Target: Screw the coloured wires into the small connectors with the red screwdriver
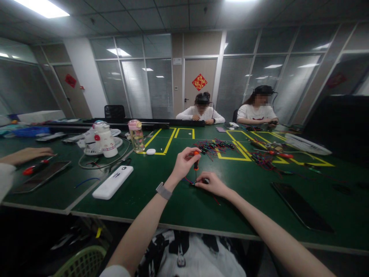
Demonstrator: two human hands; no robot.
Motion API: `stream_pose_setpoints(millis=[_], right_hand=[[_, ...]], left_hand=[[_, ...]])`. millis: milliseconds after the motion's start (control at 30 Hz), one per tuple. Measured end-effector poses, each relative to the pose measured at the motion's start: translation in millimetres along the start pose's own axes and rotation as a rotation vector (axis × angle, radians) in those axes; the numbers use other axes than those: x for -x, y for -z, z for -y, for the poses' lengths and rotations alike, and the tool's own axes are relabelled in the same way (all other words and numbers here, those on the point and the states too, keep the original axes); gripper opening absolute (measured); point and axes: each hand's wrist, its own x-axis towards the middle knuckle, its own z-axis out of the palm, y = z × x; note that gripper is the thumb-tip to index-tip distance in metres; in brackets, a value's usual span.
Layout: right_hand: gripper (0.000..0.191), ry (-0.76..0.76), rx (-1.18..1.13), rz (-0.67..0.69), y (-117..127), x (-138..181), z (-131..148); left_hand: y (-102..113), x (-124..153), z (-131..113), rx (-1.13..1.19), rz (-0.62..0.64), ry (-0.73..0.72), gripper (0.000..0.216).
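My left hand [186,161] is closed around the orange and black handle of a screwdriver [196,163]. The tool stands upright, and its thin shaft points down at a small connector with wires [192,184] on the green table. Low on the tabletop, my right hand [212,184] has its fingers pinched at that connector, steadying it beside the screwdriver's tip. Its details are too small to make out. A short red wire trails below the right hand. Just beyond both hands lies a pile of wired connectors [216,146].
On the left are a white power bank [113,182], a pink-lidded bottle [136,135] and a white cup [106,140]. A dark phone [301,206] and more wires [263,161] lie right. A co-worker's hand [27,155] rests far left; two people sit opposite.
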Motion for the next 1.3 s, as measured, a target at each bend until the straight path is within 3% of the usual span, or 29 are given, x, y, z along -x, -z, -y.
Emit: stream_pose_setpoints(millis=[200,433,700,900,1067,1300], right_hand=[[0.012,0.005,0.027,0.002,-0.6,0.0,-2.6],[0.01,0.019,0.05,0.008,-0.1,-0.2,-3.6],[0.011,0.024,0.074,0.021,1.2,-0.3,-0.6],[0.009,0.029,0.092,0.025,1.0,-0.5,-0.8],[0.009,0.043,0.09,0.018,0.8,-0.5,-0.9],[0.008,0.043,0.097,0.022,1.1,-0.6,-1.5]], left_hand=[[-5.2,4.6,1.0,-0.175,-0.056,-0.073,0.019],[-5.9,5.1,-1.1,-0.026,0.042,-0.034,0.027],[-3.6,2.5,-1.5,-0.083,-0.032,-0.045,0.013],[-1.7,2.6,-1.3,-0.1,0.055,-0.031,0.023],[-3.1,3.5,2.1,0.068,0.148,0.056,0.032],[-2.7,4.4,-0.4,-0.012,0.141,0.032,0.03]])
